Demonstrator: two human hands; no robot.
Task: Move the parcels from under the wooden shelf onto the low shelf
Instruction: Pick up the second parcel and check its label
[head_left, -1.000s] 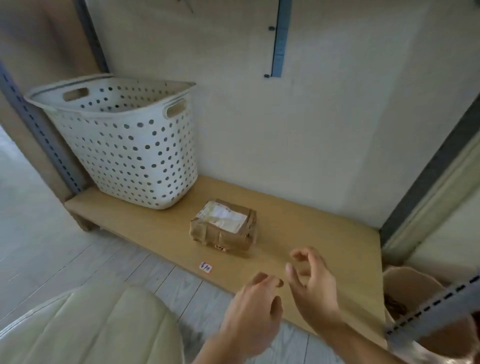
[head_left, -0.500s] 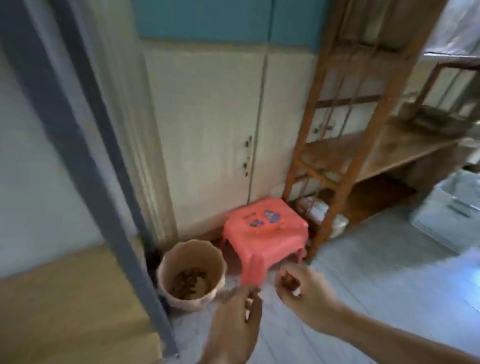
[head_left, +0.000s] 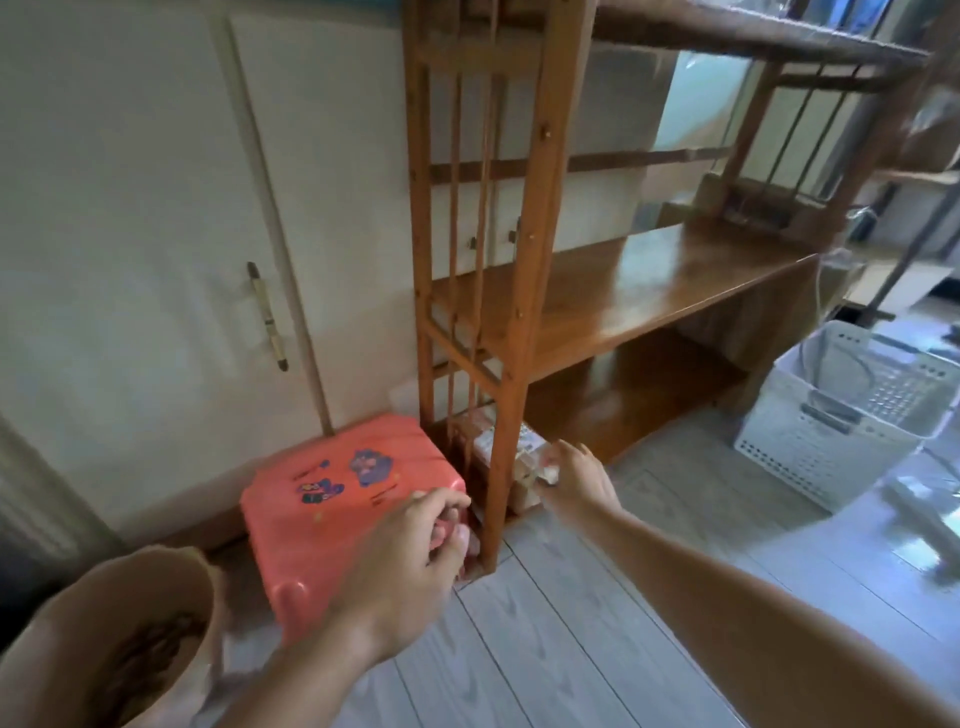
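Observation:
Brown paper parcels with white labels (head_left: 525, 451) sit on the floor under the lowest board of the wooden shelf (head_left: 613, 306), behind its front left post. My right hand (head_left: 574, 480) reaches in from the right, and its spread fingertips touch the near parcel's right corner without closing on it. My left hand (head_left: 410, 561) hovers in front of the post, over the pink stool's edge, its fingers curled in on nothing. The low shelf is out of view.
A pink plastic stool (head_left: 337, 499) stands left of the wooden shelf, against white cupboard doors (head_left: 156, 234). A tan bin (head_left: 119, 639) is at the bottom left. A white perforated basket (head_left: 836, 426) stands on the floor to the right.
The view has swung right from the low shelf to the wooden shelf. My right hand has stretched forward to the parcels, and my left hand has followed towards the post.

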